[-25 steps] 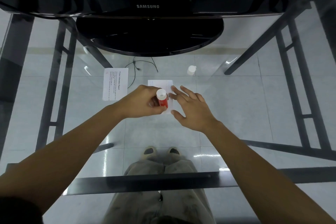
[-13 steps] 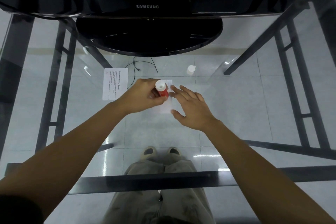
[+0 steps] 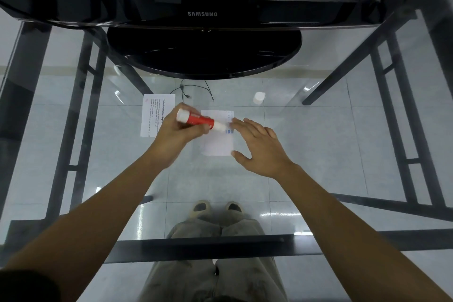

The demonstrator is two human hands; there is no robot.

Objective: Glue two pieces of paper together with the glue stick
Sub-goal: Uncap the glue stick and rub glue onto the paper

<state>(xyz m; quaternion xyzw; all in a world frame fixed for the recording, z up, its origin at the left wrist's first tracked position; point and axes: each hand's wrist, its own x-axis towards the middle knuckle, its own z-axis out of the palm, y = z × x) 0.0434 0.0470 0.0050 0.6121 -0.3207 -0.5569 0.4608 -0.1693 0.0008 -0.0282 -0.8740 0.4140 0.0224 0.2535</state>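
My left hand [image 3: 175, 133] grips a red glue stick [image 3: 198, 119], laid nearly flat with its white glue end on the upper part of a small white paper [image 3: 217, 144] on the glass table. My right hand [image 3: 261, 146] lies with fingers spread, fingertips pressing the paper's right edge. A second white paper [image 3: 153, 115] with printed text lies to the left, partly hidden by my left hand. The white glue cap [image 3: 259, 97] stands apart, farther back on the right.
A black Samsung monitor [image 3: 203, 13] on a round base [image 3: 203, 56] stands at the back of the glass table [image 3: 318, 154]. A thin black cable [image 3: 186, 92] lies by the base. The dark table frame, my legs and shoes show through the glass.
The glue stick has tipped from upright to nearly flat, its glue end now on the paper's top right. My left hand moved back and left, uncovering the paper. My right hand stayed.
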